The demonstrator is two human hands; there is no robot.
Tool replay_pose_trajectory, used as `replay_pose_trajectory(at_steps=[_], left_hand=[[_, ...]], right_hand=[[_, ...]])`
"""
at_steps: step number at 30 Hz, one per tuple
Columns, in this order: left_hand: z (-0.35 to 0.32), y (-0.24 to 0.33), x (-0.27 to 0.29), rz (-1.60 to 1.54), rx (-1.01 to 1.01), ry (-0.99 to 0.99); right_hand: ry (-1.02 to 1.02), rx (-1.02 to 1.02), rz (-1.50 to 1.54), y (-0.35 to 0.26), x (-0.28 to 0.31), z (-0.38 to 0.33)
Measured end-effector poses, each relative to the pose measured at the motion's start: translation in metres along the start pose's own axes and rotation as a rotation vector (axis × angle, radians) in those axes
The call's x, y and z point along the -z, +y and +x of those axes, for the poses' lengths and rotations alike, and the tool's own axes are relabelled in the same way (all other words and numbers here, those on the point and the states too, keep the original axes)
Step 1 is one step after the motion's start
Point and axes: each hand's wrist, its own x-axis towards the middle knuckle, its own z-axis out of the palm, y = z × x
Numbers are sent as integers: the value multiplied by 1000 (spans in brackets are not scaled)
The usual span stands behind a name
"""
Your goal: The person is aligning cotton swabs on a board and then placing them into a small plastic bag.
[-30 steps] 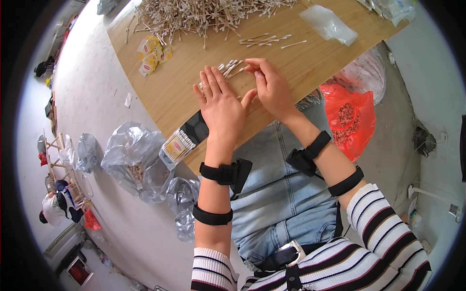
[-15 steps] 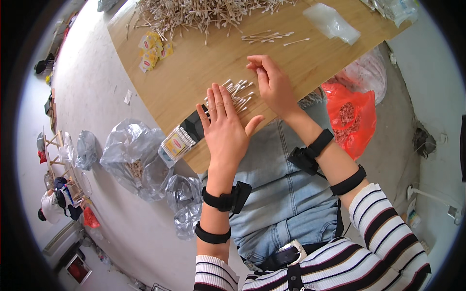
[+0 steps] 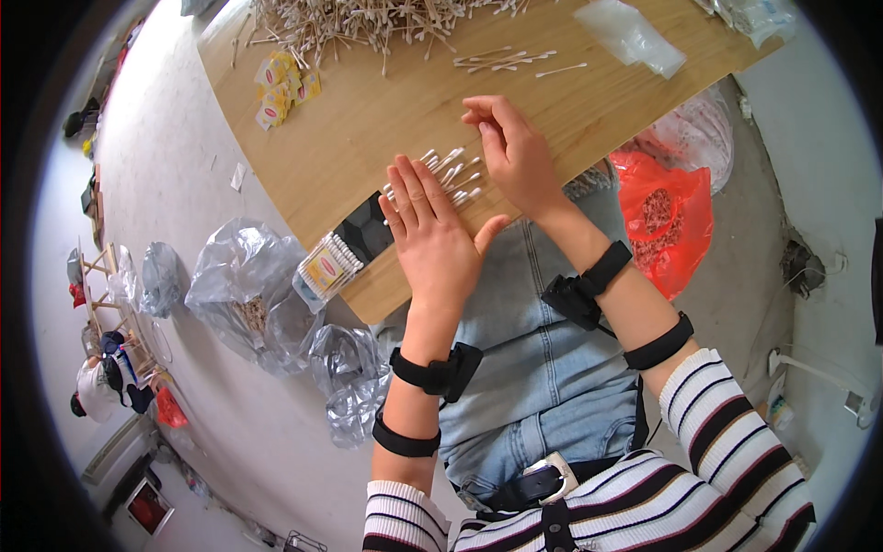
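My left hand lies flat, fingers stretched and held side by side, over a small bunch of white-tipped cotton swabs. It covers part of them, and their tips show past its fingers. To the right of that bunch, my right hand is held with its fingers loosely bent and a gap between thumb and forefinger; nothing shows in it. Left of my left hand, a clear pack of cotton swabs with a yellow label sits at the table corner, beside a black patterned pad.
A large heap of cotton swabs covers the far side of the wooden table. Yellow labels, several loose swabs and clear plastic bags lie there too. Grey bags and a red bag flank the table.
My left hand has shifted slightly right, uncovering more of the black pad. My right hand stays nearly in place. The whole view has shifted a little.
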Motion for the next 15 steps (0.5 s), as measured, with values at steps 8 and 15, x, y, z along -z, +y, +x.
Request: replay_pose_trajectory(at_steps=[8, 15], left_hand=[[-18, 9, 2, -37, -1, -36], [-20, 11, 1, -85, -2, -24]], right_hand=[[-4, 39, 16, 3, 0, 3], [-95, 39, 54, -7, 8, 0]])
